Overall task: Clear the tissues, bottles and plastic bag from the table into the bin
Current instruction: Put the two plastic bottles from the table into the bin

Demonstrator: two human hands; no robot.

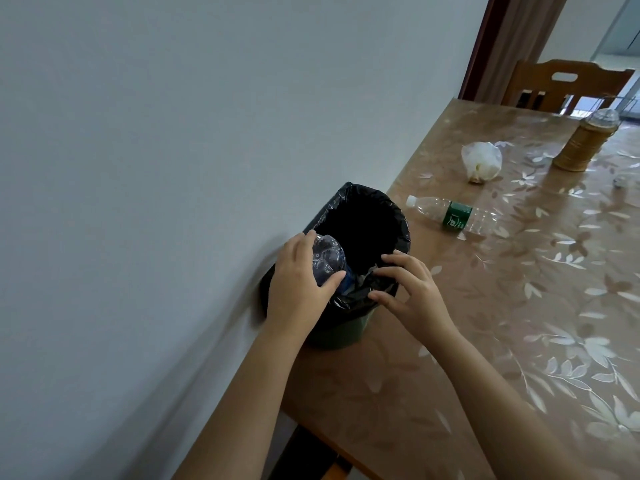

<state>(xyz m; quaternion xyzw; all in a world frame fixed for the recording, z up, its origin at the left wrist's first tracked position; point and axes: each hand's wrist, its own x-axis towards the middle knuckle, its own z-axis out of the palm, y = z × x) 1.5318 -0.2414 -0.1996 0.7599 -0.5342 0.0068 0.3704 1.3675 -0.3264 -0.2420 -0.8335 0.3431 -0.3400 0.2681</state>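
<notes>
A green bin [349, 332] lined with a black bag stands on the table's corner by the wall. My left hand [298, 285] grips a clear plastic bottle [327, 258] with a blue label, held base-up over the bin's near-left rim. My right hand [408, 289] rests with spread fingers on the liner at the near rim, holding nothing. Beyond the bin, a clear bottle with a green label [457, 214] lies on its side on the table. Farther back sits a knotted white plastic bag [481, 161]. No tissues are clearly visible.
The table [519, 306] carries a leaf-patterned cover and runs along a grey wall on the left. A wicker-wrapped jar [581, 143] with a clear lid stands at the back right. A wooden chair [564, 84] stands behind the far end.
</notes>
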